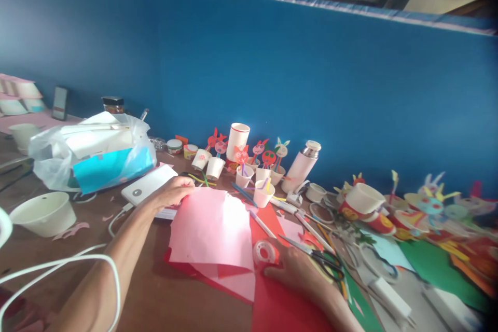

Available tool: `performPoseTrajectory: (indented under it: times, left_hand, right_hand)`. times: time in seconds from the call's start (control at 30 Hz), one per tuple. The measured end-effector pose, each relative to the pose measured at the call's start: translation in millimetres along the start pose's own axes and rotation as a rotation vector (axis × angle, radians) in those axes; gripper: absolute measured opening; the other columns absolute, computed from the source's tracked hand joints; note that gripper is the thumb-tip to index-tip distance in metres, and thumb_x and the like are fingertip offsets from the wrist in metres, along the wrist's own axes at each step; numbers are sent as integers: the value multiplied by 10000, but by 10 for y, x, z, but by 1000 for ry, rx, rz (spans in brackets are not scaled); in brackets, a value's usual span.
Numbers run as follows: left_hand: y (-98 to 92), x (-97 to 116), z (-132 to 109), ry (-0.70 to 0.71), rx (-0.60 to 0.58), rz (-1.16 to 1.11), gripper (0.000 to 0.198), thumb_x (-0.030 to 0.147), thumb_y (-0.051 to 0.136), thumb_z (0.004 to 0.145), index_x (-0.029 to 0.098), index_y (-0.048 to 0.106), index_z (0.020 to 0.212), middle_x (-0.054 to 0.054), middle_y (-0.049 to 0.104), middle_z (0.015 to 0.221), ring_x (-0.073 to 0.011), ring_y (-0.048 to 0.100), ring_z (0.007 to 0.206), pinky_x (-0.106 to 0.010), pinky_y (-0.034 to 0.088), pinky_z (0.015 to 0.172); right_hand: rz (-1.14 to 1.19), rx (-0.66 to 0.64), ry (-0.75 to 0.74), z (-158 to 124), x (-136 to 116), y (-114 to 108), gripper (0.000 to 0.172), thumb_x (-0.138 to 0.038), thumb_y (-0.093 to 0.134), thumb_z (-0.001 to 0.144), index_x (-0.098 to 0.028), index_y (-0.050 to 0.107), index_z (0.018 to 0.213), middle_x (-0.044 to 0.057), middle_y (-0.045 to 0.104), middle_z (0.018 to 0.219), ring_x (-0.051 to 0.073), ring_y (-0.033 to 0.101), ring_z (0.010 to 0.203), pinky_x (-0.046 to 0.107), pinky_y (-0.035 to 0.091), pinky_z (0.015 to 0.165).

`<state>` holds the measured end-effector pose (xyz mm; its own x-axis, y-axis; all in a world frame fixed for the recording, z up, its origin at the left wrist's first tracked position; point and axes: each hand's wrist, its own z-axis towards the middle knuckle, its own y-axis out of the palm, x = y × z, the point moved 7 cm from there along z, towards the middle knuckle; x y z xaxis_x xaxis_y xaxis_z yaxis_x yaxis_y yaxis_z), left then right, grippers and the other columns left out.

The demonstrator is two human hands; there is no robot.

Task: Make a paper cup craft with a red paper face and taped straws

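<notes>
My left hand [175, 190] is closed on the upper left corner of a pink sheet of paper [212, 231], whose near edge lifts over other pink and red sheets. A torn, ragged edge runs along the sheet's upper right. My right hand [295, 270] lies low over red paper [286, 306], thumb stretched out and apart from the fingers. Just left of its fingertips is a roll of tape [265, 252]; whether they touch is unclear. Black-handled scissors [329, 262] lie beyond this hand, blades pointing left. A white pencil-like stick [262, 224] rests on red paper.
Paper cups with paper animal faces [264, 194] stand along the blue partition [272, 62]. A thermos [301, 166] stands behind. On the left are a plastic bag [50, 161], a white bowl [44, 215], a white power bank [146, 185] and a loose cable [111, 259].
</notes>
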<state>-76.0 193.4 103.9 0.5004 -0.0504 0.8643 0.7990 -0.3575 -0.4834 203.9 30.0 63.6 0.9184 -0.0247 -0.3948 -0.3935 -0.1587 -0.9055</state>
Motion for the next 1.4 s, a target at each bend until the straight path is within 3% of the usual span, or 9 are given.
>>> performPoseTrajectory:
  times: [0.13, 0.37, 0.5, 0.63, 0.8, 0.93, 1.1, 1.23, 1.4]
  left_hand:
    - [43, 27, -14, 9, -62, -7, 103, 276, 473, 647, 178, 464, 616, 69, 378, 444, -53, 265, 346, -176, 177, 351]
    - [220, -105, 53, -15, -113, 121, 58, 226, 469, 588, 179, 485, 558, 57, 395, 411, -88, 358, 339, -179, 230, 342]
    - [463, -125, 91, -1, -123, 203, 43, 209, 466, 562, 189, 481, 528, 59, 374, 364, -98, 344, 311, -190, 196, 340]
    - [651, -87, 117, 53, -95, 272, 62, 182, 473, 535, 192, 463, 475, 43, 405, 364, -104, 352, 334, -212, 169, 374]
    - [655, -66, 148, 98, -33, 307, 88, 152, 491, 511, 191, 478, 433, 28, 429, 394, -111, 349, 392, -238, 162, 425]
    - [638, -55, 155, 106, 6, 317, 118, 132, 504, 506, 193, 472, 411, 19, 424, 391, -122, 348, 410, -251, 166, 457]
    - [702, 10, 127, 135, 44, 343, 153, 130, 525, 568, 197, 480, 438, 13, 419, 420, -144, 375, 438, -256, 214, 498]
    - [719, 119, 83, 209, 113, 374, 58, 150, 575, 604, 208, 575, 604, -30, 545, 645, -206, 503, 641, -271, 306, 603]
    - [711, 277, 0, 304, 183, 422, 67, 193, 565, 679, 221, 594, 733, -63, 576, 836, -256, 516, 872, -308, 324, 761]
  right_hand:
    - [-71, 20, -19, 35, 5, -28, 448, -380, 596, 715, -227, 588, 1136, 88, 697, 958, 260, 647, 880, 280, 424, 695]
    - [-165, 60, 195, 68, 616, -117, 501, -445, 550, 731, -169, 590, 1146, 129, 705, 919, 301, 642, 889, 327, 434, 708]
    - [-128, 91, 239, 77, 756, -191, 512, -458, 519, 745, -159, 579, 1157, 125, 704, 917, 293, 650, 866, 335, 447, 704]
    - [-34, 146, 234, 34, 830, -347, 496, -453, 521, 745, -197, 569, 1167, 93, 696, 992, 271, 643, 909, 312, 453, 729]
    - [28, 179, 207, -53, 951, -510, 432, -466, 482, 770, -191, 622, 1073, 81, 711, 933, 267, 651, 863, 322, 463, 727]
    - [5, 157, 172, -40, 900, -474, 398, -435, 521, 751, -214, 624, 1066, 75, 684, 1041, 257, 639, 919, 319, 459, 766]
    - [-53, 204, 162, 18, 737, -418, 477, -403, 521, 770, -254, 527, 1223, 69, 685, 1037, 237, 645, 922, 306, 466, 753]
    - [-258, 154, 63, 97, 560, -302, 453, -344, 525, 776, -288, 520, 1225, 52, 722, 879, 235, 672, 826, 287, 463, 651]
    - [-367, 161, 84, 136, 521, -238, 395, -326, 482, 811, -247, 543, 1193, 76, 727, 824, 259, 676, 804, 308, 454, 636]
